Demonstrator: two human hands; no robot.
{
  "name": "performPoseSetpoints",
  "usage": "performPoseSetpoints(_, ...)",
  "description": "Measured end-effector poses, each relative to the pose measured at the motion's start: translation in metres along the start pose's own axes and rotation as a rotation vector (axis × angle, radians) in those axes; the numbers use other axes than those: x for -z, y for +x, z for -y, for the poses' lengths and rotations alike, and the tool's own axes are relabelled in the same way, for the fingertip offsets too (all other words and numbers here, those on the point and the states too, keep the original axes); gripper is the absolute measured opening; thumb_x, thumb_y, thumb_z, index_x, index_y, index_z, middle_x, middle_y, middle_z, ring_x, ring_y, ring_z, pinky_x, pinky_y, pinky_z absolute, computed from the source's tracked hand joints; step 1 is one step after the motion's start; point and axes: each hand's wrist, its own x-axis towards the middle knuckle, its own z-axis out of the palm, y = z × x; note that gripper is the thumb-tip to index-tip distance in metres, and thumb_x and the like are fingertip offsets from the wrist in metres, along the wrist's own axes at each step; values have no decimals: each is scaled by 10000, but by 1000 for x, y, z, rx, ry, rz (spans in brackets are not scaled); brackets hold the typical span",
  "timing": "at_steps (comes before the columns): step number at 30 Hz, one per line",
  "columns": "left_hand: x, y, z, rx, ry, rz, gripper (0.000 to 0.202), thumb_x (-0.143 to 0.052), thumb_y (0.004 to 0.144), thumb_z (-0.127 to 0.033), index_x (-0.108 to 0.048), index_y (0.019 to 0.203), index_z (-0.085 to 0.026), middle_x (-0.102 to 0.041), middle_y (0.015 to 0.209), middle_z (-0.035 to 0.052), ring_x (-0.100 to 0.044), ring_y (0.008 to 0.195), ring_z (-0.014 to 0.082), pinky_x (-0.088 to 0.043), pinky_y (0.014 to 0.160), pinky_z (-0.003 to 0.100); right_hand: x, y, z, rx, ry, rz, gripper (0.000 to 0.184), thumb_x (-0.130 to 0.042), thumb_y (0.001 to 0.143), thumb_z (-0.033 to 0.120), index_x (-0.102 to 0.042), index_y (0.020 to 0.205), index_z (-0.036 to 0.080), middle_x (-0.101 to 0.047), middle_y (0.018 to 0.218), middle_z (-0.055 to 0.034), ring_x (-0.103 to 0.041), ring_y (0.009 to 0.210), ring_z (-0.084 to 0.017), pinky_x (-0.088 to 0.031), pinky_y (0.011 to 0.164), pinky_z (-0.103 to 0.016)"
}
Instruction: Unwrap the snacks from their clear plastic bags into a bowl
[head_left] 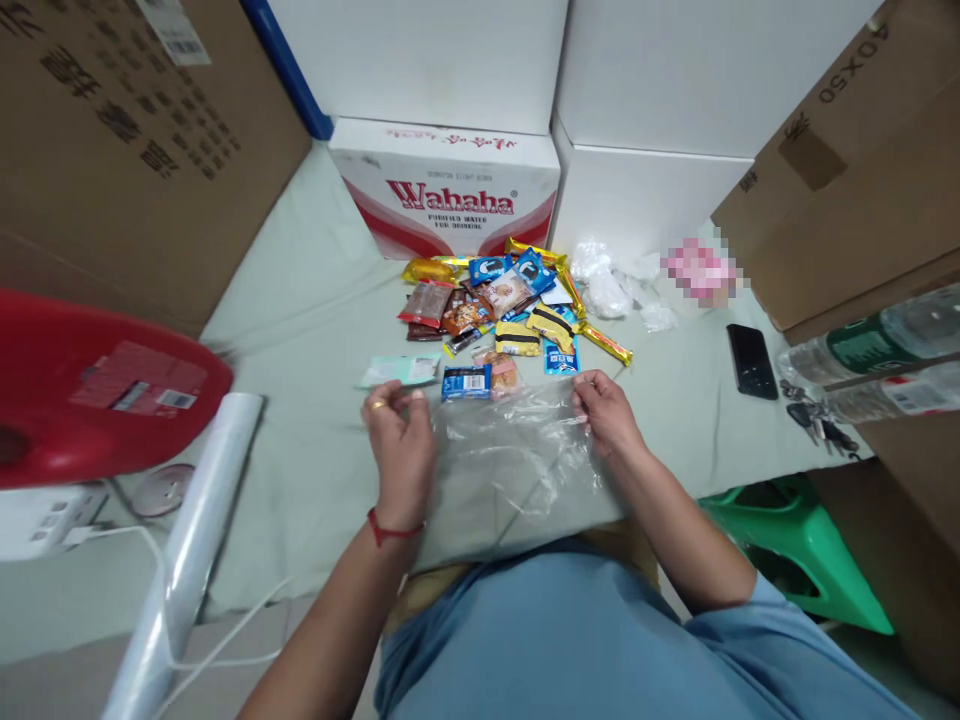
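A clear plastic bag [514,450] lies flat on the pale green cloth [315,300] in front of me. My left hand [399,440], with a ring and a red wrist cord, pinches the bag's left top corner. My right hand [609,412] pinches its right top corner. Just beyond the bag lies a pile of small snack packets [504,305] in blue, yellow, brown and gold wrappers. A blue packet [466,381] and a pale green packet [399,371] lie nearest my left hand.
A Wahaha water carton [446,190] and white boxes [652,100] stand behind the snacks, cardboard boxes [127,150] on both sides. A black phone [751,361], keys [817,425] and water bottles [877,345] lie right. A red object [90,390], a film roll [187,560] and a green stool [802,545] are near.
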Motion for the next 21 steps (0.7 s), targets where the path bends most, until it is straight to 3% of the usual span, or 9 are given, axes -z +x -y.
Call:
performPoseSetpoints(2, 5, -21, -11, -256, 168, -157, 309, -611, 917, -318, -535, 1186, -186, -576, 1222, 118, -570, 1147, 229, -497, 921, 386, -5, 5, -8, 10, 17, -18, 369, -758, 741, 487, -503, 833, 236, -508, 582, 91, -369, 412, -78, -238, 355, -207)
performPoseSetpoints(4, 4, -51, -20, -530, 245, -147, 217, -596, 931, -235, -560, 1142, -202, -614, 1121, 95, -585, 1106, 236, -472, 954, 422, -11, 7, -15, 11, 43, -25, 360, -746, 746, 489, -503, 833, 239, -504, 588, 90, -374, 415, -81, -241, 359, -212)
performPoseSetpoints(6, -3, -77, -20, -785, 291, 135, 173, -585, 928, -160, -594, 1090, -220, -667, 1040, 73, -624, 1071, 230, -461, 962, 424, -14, 9, -19, 6, 59, -19, 355, -741, 743, 486, -505, 838, 239, -501, 591, 92, -374, 411, -81, -232, 358, -212)
performPoseSetpoints(8, -11, -89, -10, -870, 425, 357, 169, -596, 922, -144, -639, 1070, -212, -716, 1101, 93, -624, 1164, 268, -424, 1028, 481, -14, 13, -20, 3, 48, -2, 345, -738, 742, 477, -509, 839, 238, -501, 591, 93, -382, 410, -80, -224, 355, -210)
performPoseSetpoints(10, -14, -89, 4, -882, 510, 499, 124, -579, 935, -142, -673, 987, -204, -743, 1108, 91, -636, 1175, 277, -414, 1052, 503, -9, 19, -19, 9, 5, 14, 332, -735, 744, 466, -511, 825, 235, -506, 584, 90, -397, 411, -82, -232, 355, -206)
performPoseSetpoints(13, -2, -74, 20, -862, 487, 620, 168, -535, 986, -199, -674, 891, -201, -757, 1055, 77, -683, 1057, 234, -478, 978, 439, 6, 30, -13, 16, -70, 17, 319, -745, 736, 446, -528, 810, 226, -508, 559, 88, -416, 405, -83, -252, 353, -200)
performPoseSetpoints(17, 25, -58, 22, -745, 501, 599, 249, -460, 1035, -262, -671, 917, -208, -763, 1046, 61, -707, 924, 192, -520, 806, 348, 29, 46, 1, -9, -149, 71, 310, -783, 706, 398, -560, 804, 206, -518, 533, 84, -428, 393, -77, -254, 338, -187)
performPoseSetpoints(19, 34, -55, 21, -686, 562, 553, 240, -462, 1029, -273, -692, 1005, -208, -739, 1217, 92, -707, 1003, 210, -536, 807, 346, 39, 53, 7, -22, -193, 115, 301, -798, 698, 374, -568, 783, 199, -536, 532, 78, -437, 396, -72, -264, 335, -177)
performPoseSetpoints(21, 39, -56, 23, -685, 630, 579, 230, -502, 1001, -282, -714, 1066, -220, -665, 1396, 107, -688, 1082, 247, -549, 849, 382, 47, 60, 11, -33, -241, 137, 282, -804, 693, 347, -583, 775, 192, -547, 529, 74, -455, 406, -72, -287, 340, -167)
